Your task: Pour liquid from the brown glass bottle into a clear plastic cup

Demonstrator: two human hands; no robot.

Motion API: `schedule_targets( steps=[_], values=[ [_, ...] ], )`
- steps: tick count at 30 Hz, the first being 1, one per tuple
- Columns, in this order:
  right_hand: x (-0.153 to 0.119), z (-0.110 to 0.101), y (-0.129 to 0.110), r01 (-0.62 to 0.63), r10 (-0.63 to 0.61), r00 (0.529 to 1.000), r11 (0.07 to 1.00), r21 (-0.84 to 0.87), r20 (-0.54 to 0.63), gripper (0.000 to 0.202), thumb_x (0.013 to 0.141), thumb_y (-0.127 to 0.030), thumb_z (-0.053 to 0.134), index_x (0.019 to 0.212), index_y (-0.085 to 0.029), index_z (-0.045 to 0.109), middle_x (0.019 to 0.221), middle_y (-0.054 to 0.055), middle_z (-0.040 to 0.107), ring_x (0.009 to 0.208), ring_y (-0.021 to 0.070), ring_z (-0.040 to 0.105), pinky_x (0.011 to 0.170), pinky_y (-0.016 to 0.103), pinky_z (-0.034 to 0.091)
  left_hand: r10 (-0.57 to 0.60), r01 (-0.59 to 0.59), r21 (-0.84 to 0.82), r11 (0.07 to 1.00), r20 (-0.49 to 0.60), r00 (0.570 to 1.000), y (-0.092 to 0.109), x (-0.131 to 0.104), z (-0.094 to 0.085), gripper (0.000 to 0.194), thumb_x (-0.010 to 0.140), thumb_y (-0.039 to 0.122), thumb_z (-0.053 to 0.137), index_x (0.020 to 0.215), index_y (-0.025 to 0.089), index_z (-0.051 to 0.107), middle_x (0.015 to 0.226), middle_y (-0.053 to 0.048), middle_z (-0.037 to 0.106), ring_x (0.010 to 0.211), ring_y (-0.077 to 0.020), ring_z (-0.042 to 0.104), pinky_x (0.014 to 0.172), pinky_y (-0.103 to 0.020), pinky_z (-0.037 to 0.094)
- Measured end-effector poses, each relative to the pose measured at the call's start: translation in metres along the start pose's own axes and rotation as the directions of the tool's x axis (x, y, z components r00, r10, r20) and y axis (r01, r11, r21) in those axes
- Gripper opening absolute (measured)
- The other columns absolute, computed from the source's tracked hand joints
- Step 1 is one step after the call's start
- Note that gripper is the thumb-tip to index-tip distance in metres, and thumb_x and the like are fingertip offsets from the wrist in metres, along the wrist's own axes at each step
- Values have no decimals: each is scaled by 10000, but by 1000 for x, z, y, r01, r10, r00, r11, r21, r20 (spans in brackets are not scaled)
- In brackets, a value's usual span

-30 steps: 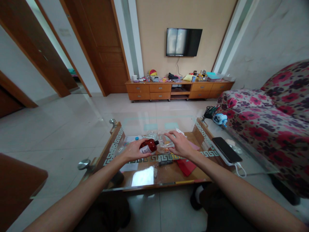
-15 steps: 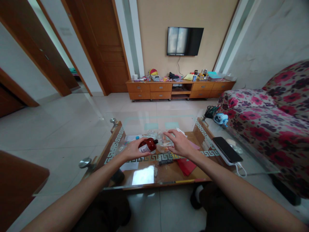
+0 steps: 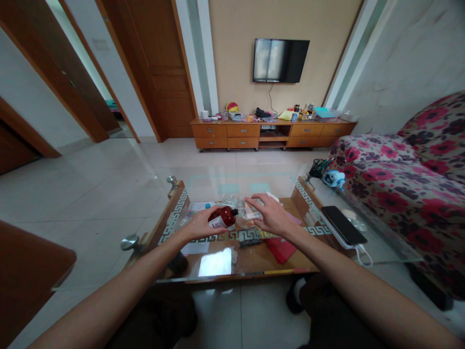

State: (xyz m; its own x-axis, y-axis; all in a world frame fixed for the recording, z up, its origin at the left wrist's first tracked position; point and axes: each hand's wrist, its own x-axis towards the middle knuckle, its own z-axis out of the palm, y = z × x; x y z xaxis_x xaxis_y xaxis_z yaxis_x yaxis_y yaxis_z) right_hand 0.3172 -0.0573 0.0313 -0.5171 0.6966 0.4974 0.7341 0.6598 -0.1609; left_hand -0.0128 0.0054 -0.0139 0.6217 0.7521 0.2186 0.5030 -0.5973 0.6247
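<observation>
My left hand (image 3: 198, 225) is wrapped round a dark red-brown bottle (image 3: 224, 216) with a white label. The bottle is tipped nearly on its side, its narrow black neck pointing right. Across from it, my right hand (image 3: 271, 213) curves its fingers and thumb round what looks like a clear cup (image 3: 250, 209). The cup's outline is faint against the clutter behind it. Bottle neck and cup are close together above the glass table (image 3: 203, 186); whether they touch I cannot tell. A small blue cap (image 3: 207, 206) shows just beyond my left hand.
Under the glass lie a red packet (image 3: 281, 249), a black object (image 3: 250, 240) and papers. On the right are a phone (image 3: 343, 225) with a white cable, a blue toy-like object (image 3: 333, 179) and a dark mesh holder (image 3: 317, 167). A floral sofa (image 3: 392, 169) stands beside the table.
The view has shifted very slightly. Both hands keep almost the same pose, with the bottle still tipped toward the right hand.
</observation>
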Motion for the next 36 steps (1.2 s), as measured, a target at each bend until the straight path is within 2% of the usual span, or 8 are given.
schedule_targets(
  steps=[7,23,36],
  values=[
    [0,-4,-3,39,-39,999,999,17,3,841,839,-174,746,1599,-301,408,1478,147,546,1321,352,548,1059,534,535,17,-16,-68,998,22,1000,-2,-3,-1,739,751,463,846,1421,269,603,1315,-109,710,1157,-321,696,1039,-510,544],
    [2,-10,-7,56,-56,998,998,0,28,860,831,-163,762,1594,-325,401,1463,133,550,1310,349,541,1050,548,523,-5,5,-20,1000,-4,1000,-16,-3,4,786,700,429,866,1422,248,613,1293,-116,728,1158,-347,702,1044,-527,545],
    [4,-12,-8,51,-52,998,999,19,41,885,838,-160,760,1611,-358,377,1474,122,543,1329,352,524,1054,567,522,10,-8,-79,997,20,1000,0,-2,-1,720,732,431,862,1392,258,631,1259,-97,735,1111,-315,710,1007,-496,561]
  ],
)
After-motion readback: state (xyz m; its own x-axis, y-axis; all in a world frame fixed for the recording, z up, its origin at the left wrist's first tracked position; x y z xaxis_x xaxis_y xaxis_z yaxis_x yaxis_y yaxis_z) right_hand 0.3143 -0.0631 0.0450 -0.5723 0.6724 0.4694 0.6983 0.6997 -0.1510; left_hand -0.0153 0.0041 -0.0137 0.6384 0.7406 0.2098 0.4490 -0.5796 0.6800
